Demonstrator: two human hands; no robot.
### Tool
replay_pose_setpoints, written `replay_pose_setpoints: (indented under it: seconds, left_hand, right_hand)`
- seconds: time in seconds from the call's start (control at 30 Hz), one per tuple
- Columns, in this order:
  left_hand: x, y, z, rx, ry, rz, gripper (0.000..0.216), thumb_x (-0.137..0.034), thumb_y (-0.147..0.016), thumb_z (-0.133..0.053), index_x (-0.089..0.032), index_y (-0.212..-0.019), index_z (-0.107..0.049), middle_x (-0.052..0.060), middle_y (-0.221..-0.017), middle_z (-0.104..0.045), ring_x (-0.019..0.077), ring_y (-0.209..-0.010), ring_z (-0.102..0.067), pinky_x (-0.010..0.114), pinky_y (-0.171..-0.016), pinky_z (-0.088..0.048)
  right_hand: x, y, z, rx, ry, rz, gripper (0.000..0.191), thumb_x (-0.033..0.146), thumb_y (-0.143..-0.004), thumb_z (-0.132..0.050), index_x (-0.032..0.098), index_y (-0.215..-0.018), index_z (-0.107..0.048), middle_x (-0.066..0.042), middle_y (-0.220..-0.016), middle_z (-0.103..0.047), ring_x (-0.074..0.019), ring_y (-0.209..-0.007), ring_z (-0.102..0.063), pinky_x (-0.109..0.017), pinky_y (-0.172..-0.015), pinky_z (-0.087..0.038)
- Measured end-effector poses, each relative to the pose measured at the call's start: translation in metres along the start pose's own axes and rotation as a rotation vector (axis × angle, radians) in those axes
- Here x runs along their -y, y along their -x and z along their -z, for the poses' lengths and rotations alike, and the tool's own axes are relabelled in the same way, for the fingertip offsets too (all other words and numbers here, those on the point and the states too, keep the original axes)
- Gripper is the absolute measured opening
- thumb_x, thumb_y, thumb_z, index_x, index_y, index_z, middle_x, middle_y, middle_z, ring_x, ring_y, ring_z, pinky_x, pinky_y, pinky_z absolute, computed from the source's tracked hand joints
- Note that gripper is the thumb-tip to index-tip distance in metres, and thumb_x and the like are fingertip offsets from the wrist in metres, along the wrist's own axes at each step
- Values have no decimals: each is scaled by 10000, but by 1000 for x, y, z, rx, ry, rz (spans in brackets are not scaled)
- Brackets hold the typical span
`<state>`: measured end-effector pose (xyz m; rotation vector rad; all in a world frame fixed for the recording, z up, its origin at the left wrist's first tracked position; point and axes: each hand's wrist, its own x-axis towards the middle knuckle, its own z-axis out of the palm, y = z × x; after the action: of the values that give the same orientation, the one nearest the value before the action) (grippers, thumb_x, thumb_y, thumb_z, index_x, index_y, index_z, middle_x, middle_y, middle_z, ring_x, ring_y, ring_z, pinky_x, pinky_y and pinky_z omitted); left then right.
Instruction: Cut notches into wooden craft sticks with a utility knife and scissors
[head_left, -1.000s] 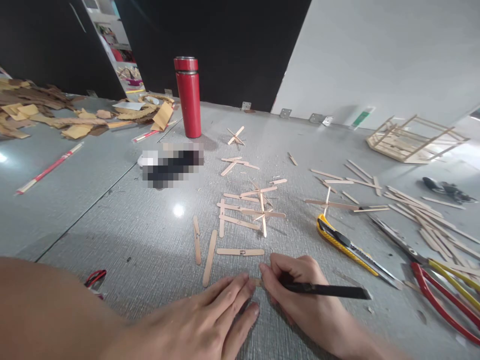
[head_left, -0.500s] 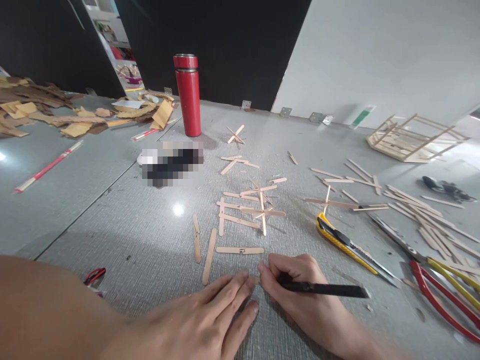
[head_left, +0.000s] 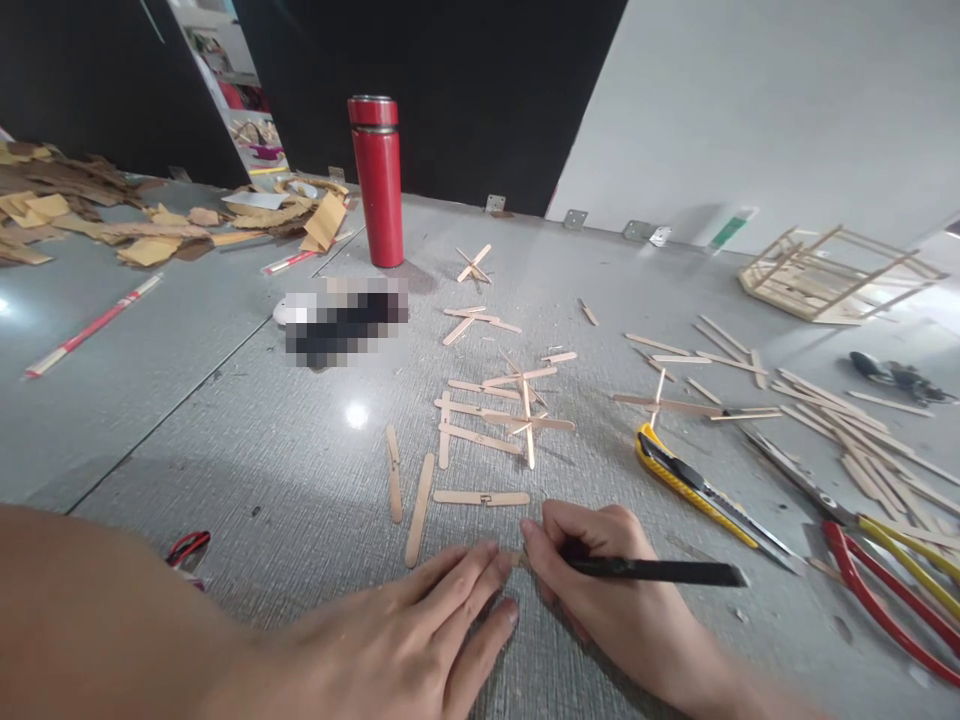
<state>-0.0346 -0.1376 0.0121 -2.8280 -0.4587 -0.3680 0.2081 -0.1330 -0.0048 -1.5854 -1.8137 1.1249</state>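
Note:
My left hand (head_left: 420, 630) lies flat on the grey floor, fingers stretched out, fingertips pressing on a small wooden stick piece (head_left: 516, 561) that is mostly hidden. My right hand (head_left: 600, 590) is closed around a thin black knife (head_left: 660, 572), its front end down at that piece right beside my left fingertips. Just beyond the hands lies a flat popsicle stick (head_left: 481, 497) with a small mark at its middle. Two more sticks (head_left: 418, 505) lie to its left.
A cluster of glued popsicle sticks (head_left: 499, 410) lies ahead. A yellow utility knife (head_left: 697, 490), red and yellow pliers (head_left: 892, 580) and loose sticks (head_left: 847, 430) are on the right. A red flask (head_left: 379, 185) stands ahead. A stick frame (head_left: 825, 275) is far right; cardboard scraps (head_left: 112, 215) far left.
Both hands stay in the same place on the small piece. Only the view shifts slightly.

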Motion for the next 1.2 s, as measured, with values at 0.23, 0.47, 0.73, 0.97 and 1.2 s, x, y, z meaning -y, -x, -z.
replay_pose_setpoints:
  seconds: [0.23,0.47,0.73,0.97,1.2]
  left_hand:
    - [-2,2,1,-8,-11,3,354,-154,-1037,-466,-79,-1306,-684,125,-1339,-738,217,-1253,-684,310,-1024,-475]
    - [-2,3,-2,11,27,13,374,-151,-1030,-474,-67,-1345,-657,144,-1388,-705,231,-1282,-675,303,-963,-537]
    - [-4,5,-1,53,111,80,390,-177,-1039,-474,-73,-1373,-645,160,-1430,-671,249,-1268,-693,299,-882,-595]
    - [-6,7,1,45,102,92,402,-175,-1039,-457,-76,-1381,-645,164,-1443,-652,251,-1266,-698,303,-861,-613]
    - [-4,6,0,44,96,74,414,-175,-1032,-447,-73,-1378,-651,164,-1446,-642,256,-1268,-696,301,-884,-616]
  right_hand:
    - [2,-4,1,-33,124,138,494,339,-1042,-515,234,-593,-337,70,-480,-339,-87,-436,-313,-254,-412,-261]
    - [3,-3,4,-10,109,182,479,303,-1030,-523,234,-625,-277,76,-566,-245,-105,-527,-232,-274,-473,-232]
    - [4,-3,1,-24,-10,30,469,376,-1029,-513,240,-591,-417,46,-449,-487,-77,-310,-419,-219,-318,-291]
    - [6,-2,1,-62,28,61,481,362,-1020,-542,237,-573,-417,65,-408,-439,-72,-320,-390,-219,-334,-278]
    - [4,-5,0,-75,64,92,477,334,-1016,-550,232,-574,-402,57,-441,-470,-77,-380,-382,-235,-382,-282]
